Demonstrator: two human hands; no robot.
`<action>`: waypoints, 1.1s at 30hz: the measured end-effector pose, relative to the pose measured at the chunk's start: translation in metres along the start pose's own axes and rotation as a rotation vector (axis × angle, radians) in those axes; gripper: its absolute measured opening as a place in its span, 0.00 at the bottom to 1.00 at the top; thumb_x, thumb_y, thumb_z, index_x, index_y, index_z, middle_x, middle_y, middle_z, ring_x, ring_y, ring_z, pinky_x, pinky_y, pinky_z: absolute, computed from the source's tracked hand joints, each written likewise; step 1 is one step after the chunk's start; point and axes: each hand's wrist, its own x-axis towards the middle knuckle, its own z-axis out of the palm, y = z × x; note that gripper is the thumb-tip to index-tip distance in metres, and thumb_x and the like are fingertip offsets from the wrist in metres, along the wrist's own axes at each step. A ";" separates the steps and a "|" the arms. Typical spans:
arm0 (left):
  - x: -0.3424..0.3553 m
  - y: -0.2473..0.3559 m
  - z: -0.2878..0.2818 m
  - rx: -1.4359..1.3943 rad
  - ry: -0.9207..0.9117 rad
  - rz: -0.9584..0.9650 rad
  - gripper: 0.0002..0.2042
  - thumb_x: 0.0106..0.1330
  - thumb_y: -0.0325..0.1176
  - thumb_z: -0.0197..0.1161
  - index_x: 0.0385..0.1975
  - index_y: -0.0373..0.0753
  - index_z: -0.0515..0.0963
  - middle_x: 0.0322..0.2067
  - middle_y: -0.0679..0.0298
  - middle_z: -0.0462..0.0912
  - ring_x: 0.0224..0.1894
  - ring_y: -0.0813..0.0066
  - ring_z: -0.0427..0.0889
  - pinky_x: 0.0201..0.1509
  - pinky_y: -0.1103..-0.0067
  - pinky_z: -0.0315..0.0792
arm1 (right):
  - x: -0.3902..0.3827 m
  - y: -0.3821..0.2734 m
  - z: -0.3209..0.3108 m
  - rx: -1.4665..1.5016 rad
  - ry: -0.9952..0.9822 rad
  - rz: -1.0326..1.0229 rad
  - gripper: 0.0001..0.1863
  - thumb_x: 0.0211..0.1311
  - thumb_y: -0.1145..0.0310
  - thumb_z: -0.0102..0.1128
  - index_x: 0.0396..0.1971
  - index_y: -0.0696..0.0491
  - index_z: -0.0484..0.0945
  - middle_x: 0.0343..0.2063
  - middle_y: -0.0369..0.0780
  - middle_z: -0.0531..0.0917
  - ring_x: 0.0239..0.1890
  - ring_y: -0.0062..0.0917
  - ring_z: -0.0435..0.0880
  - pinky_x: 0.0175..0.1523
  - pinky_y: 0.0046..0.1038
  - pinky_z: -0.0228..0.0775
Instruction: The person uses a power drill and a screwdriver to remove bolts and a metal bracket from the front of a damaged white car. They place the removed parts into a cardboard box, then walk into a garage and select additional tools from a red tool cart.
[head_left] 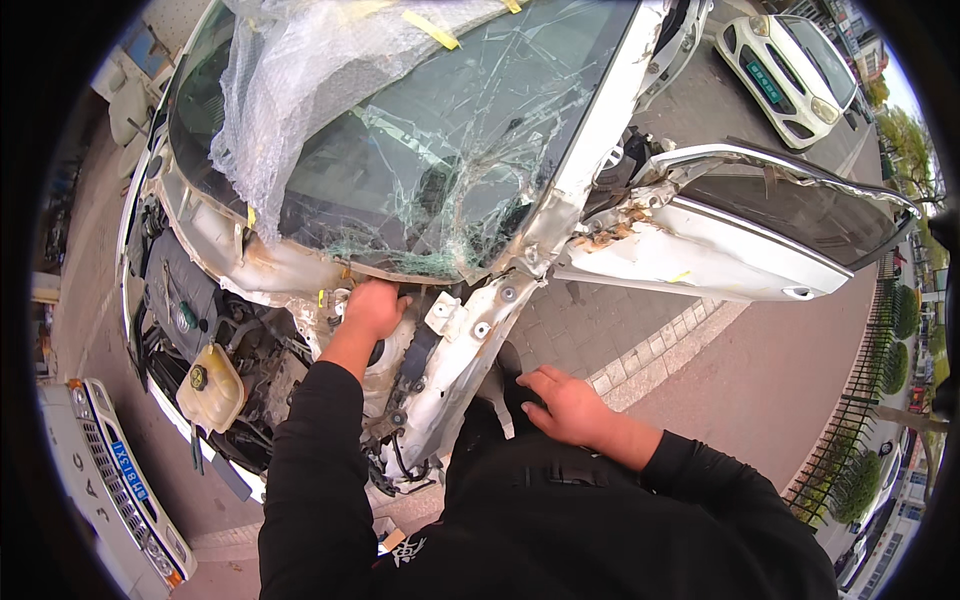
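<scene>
A white car with a stripped, damaged front stands before me. My left hand [376, 309] reaches to the body panel under the lower edge of the cracked windshield [450, 170]. Its fingers look curled; their tips and anything in them are hidden. Close by is the bare fender frame [462, 355], scraped and rusty in places. My right hand [568, 405] rests at my leg, to the right of that frame, fingers apart and nothing seen in it. Bubble wrap [275, 110], held with yellow tape [430, 30], covers part of the glass.
In the engine bay left of my arm sits a yellowed coolant tank [212, 388] with a black cap. The crumpled white door [720, 245] hangs open on the right. Another white car [790, 80] is parked behind it, and a grey-white vehicle [105, 490] stands at lower left.
</scene>
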 end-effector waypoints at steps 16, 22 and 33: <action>-0.147 0.265 -0.003 -0.247 0.616 -0.162 0.14 0.73 0.33 0.70 0.53 0.33 0.87 0.47 0.46 0.91 0.43 0.50 0.92 0.50 0.60 0.85 | -0.307 0.265 -0.109 0.273 0.255 0.209 0.17 0.73 0.63 0.69 0.53 0.58 0.85 0.46 0.51 0.89 0.47 0.48 0.90 0.51 0.46 0.83; -0.107 0.665 0.085 -1.089 0.180 0.059 0.07 0.77 0.29 0.70 0.46 0.32 0.89 0.35 0.63 0.91 0.36 0.77 0.89 0.41 0.76 0.81 | -0.418 0.352 -0.215 0.358 0.446 0.136 0.13 0.74 0.65 0.70 0.48 0.58 0.87 0.39 0.50 0.89 0.40 0.44 0.90 0.46 0.42 0.82; 0.066 1.002 0.023 -0.893 0.418 0.648 0.08 0.77 0.29 0.65 0.36 0.33 0.87 0.28 0.57 0.87 0.32 0.62 0.89 0.39 0.69 0.81 | -0.516 0.529 -0.447 0.497 0.650 0.205 0.15 0.75 0.66 0.71 0.54 0.57 0.84 0.43 0.45 0.89 0.39 0.32 0.90 0.46 0.35 0.83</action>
